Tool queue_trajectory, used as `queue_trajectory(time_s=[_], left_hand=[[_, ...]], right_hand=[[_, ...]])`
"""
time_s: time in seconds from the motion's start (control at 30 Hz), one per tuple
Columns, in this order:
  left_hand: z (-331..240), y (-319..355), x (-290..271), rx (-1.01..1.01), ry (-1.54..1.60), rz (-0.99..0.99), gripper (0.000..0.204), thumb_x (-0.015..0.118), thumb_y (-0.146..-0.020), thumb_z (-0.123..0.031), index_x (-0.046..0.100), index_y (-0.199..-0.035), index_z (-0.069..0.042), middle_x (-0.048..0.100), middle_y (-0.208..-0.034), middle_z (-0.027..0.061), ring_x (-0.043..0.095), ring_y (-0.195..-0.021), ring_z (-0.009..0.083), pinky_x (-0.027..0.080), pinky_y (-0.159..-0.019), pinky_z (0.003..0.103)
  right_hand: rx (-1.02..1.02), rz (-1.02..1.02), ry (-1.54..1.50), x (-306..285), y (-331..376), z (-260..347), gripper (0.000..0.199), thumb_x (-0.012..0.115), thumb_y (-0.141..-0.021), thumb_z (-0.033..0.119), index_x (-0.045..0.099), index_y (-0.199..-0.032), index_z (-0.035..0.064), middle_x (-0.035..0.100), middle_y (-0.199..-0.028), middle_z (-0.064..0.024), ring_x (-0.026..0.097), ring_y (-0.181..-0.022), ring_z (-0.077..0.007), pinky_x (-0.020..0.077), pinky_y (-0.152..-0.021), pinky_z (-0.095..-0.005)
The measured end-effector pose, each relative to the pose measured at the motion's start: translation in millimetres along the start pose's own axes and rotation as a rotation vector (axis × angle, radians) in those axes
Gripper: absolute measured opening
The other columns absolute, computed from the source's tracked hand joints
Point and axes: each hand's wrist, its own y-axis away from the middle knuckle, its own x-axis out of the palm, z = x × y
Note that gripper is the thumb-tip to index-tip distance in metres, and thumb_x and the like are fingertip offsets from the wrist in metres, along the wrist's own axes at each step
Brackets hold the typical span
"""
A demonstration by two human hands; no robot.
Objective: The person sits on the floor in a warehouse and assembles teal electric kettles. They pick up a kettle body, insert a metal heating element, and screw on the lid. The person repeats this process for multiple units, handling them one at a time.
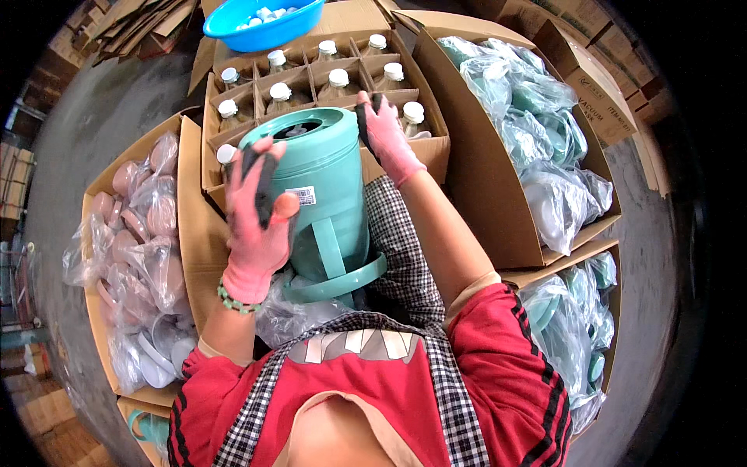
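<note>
In the head view, the teal jug (342, 167) stands mid-frame. The left hand (253, 241) spreads open fingers over its left side; the right hand (386, 142), loosely open, meets its rim, neither clearly gripping. Steadying, I'd judge; turning it calls for firmer hold.

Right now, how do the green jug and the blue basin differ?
The green jug is tall; the blue basin is wide and shallow. The jug is between the left hand and right hand; the basin sits beyond the bottles, away from both. The jug's opening looks dark; the basin holds small white pieces. Both have rounded rims.
</note>
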Motion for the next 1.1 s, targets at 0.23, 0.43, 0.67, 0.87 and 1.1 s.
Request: queue_trajectory(time_s=[0.23,0.43,0.67,0.87,1.1], left_hand=[[65,-6,-5,-0.488,0.695,-0.052,0.052,0.045,-0.083,-0.037,0.038,-0.118,0.001,0.046,-0.113,0.0139,0.041,-0.107,0.0249,0.031,-0.092,0.036],[6,-15,-26,0.223,-0.397,-0.050,0.075,0.071,-0.060,-0.030,0.036,-0.121,-0.003,0.039,-0.120,0.0191,0.032,-0.114,0.0362,0.026,-0.095,0.044],[-1,-28,-48,-0.435,0.970,-0.443,0.042,0.056,-0.079,-0.014,0.043,-0.114,0.005,0.050,-0.110,0.0121,0.049,-0.097,0.0187,0.041,-0.082,0.031],[19,8,-22,-0.263,0.659,-0.541,0.054,0.065,-0.070,-0.004,0.039,-0.117,0.003,0.046,-0.114,0.0104,0.046,-0.101,0.0186,0.039,-0.087,0.033],[-6,-13,-3,-0.277,0.592,-0.472,0.046,0.067,-0.069,-0.009,0.046,-0.109,0.002,0.052,-0.105,0.0093,0.052,-0.089,0.0178,0.042,-0.079,0.032]], right_hand=[[-0.228,0.234,-0.514,16,29,32,0.061,0.046,-0.078,0.053,0.046,-0.107,-0.0006,0.054,-0.096,-0.0214,0.051,-0.091,-0.0264,0.0383,-0.082,-0.0335],[-0.399,0.221,-0.793,-6,48,82,0.055,0.053,-0.079,0.042,0.042,-0.114,0.0007,0.051,-0.100,-0.0070,0.045,-0.092,-0.0121,0.0369,-0.082,-0.0252],[-1.549,-0.194,0.123,-30,80,143,0.072,0.071,-0.057,0.024,0.036,-0.119,0.0085,0.039,-0.115,-0.0180,0.041,-0.104,-0.0339,0.0344,-0.090,-0.0386],[-0.244,0.557,-0.532,-16,79,129,0.056,0.065,-0.069,0.035,0.039,-0.106,0.0006,0.045,-0.098,-0.0215,0.054,-0.072,-0.0285,0.0451,-0.061,-0.0346],[-0.146,0.887,-0.905,-34,77,124,0.067,0.042,-0.074,0.063,0.051,-0.086,-0.0029,0.058,-0.070,-0.0131,0.057,-0.053,-0.0189,0.0462,-0.048,-0.0259]])
